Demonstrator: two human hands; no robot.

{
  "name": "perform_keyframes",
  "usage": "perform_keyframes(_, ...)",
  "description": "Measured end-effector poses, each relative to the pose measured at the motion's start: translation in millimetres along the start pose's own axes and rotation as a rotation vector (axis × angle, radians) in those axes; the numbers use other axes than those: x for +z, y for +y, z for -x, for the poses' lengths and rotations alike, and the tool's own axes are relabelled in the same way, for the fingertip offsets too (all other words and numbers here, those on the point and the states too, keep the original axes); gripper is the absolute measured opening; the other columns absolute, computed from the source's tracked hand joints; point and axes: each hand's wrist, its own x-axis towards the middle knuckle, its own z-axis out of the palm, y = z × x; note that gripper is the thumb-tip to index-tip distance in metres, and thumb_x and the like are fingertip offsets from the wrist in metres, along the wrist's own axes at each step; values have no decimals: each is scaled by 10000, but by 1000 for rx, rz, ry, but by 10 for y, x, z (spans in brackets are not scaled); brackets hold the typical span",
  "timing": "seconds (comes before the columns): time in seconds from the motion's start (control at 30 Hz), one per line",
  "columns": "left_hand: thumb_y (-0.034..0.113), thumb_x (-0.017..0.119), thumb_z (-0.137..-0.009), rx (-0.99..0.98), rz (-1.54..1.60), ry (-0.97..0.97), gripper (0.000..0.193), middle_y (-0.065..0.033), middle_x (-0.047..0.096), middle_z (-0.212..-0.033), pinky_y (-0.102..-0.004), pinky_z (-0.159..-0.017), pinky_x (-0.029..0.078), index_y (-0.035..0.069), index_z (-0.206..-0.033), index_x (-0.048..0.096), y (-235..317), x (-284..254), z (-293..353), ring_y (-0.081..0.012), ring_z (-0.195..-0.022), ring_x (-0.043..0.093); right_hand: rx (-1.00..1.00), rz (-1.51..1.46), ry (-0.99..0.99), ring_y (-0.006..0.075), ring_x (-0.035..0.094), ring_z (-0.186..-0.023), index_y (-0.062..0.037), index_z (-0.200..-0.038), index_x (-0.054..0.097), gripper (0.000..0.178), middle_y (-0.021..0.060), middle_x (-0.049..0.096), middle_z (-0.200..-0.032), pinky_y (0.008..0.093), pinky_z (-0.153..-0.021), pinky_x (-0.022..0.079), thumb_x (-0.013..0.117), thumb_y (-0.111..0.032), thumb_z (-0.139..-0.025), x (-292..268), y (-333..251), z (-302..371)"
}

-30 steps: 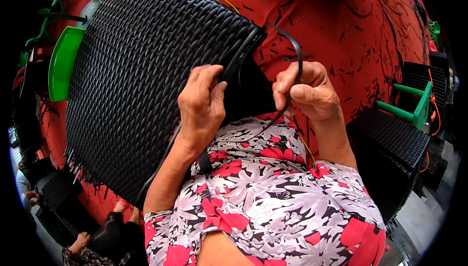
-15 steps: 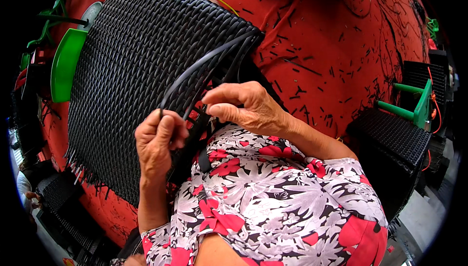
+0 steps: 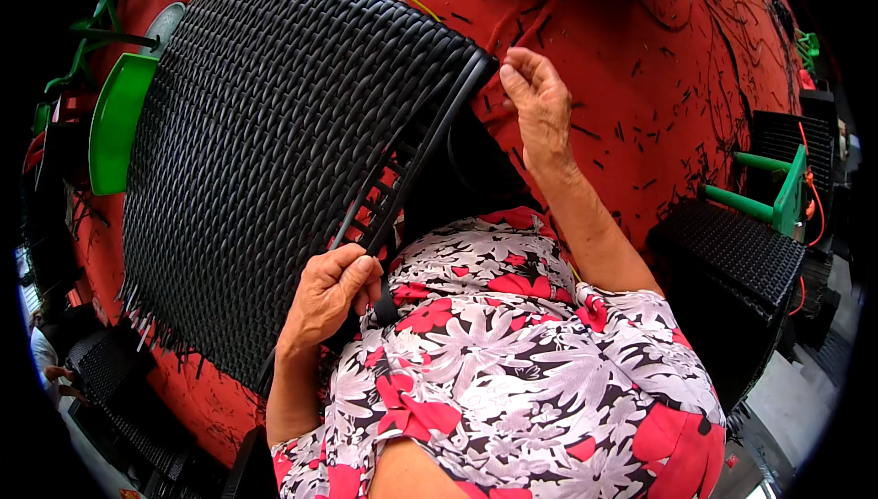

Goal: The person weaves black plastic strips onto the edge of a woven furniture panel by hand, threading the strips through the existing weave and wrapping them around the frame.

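Observation:
A large black woven wicker panel (image 3: 265, 151) leans over my lap, above my floral dress (image 3: 512, 362). Long black plastic strips (image 3: 416, 165) run along its right edge, from the upper corner down to my lap. My left hand (image 3: 329, 296) is closed around the lower part of these strips at the panel's edge. My right hand (image 3: 540, 106) is raised at the panel's upper right corner, with its fingertips pinched on the top end of a strip. The panel's lower left edge ends in loose strand tips.
The floor is a red mat (image 3: 658, 87) littered with short black offcuts. A green chair (image 3: 114, 119) stands at the left, and a green frame with a black woven piece (image 3: 741, 243) at the right. Another person's hand (image 3: 57, 375) shows at the lower left.
My right hand has moved up and away from my chest to the panel's upper corner, drawing the strip out straight. My left hand has shifted right and closed on the strips' lower end.

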Motion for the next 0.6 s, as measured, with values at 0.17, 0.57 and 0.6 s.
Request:
perform_keyframes(0.17, 218, 493, -1017, -41, -102, -21, 269, -38, 619, -704, -206, -473, 393, 28, -850, 585, -104, 18, -35, -79, -519, 522, 220, -49, -203, 56, 584, -852, -50, -1111, 657, 266, -12, 670, -951, 211, -752, 468, 709, -147, -870, -93, 28, -290)
perform_keyframes(0.57, 175, 547, -988, 108, -95, -40, 359, -83, 616, -998, -263, -726, 511, -13, -1289, 495, -7, 276, -279, -131, -814, 607, 249, -20, -333, 53, 595, -807, -41, -1076, 666, 249, -10, 675, -927, 195, -722, 472, 723, -111, -843, -135, 40, -388)
perform_keyframes(0.6, 201, 541, -996, 123, -50, -55, 388, -99, 617, -1082, -268, -756, 522, -17, -1312, 482, 14, 294, -328, -143, -860, 622, 248, -21, -338, 54, 597, -803, -37, -1075, 665, 251, -6, 676, -926, 193, -719, 473, 722, -108, -842, -137, 51, -399)
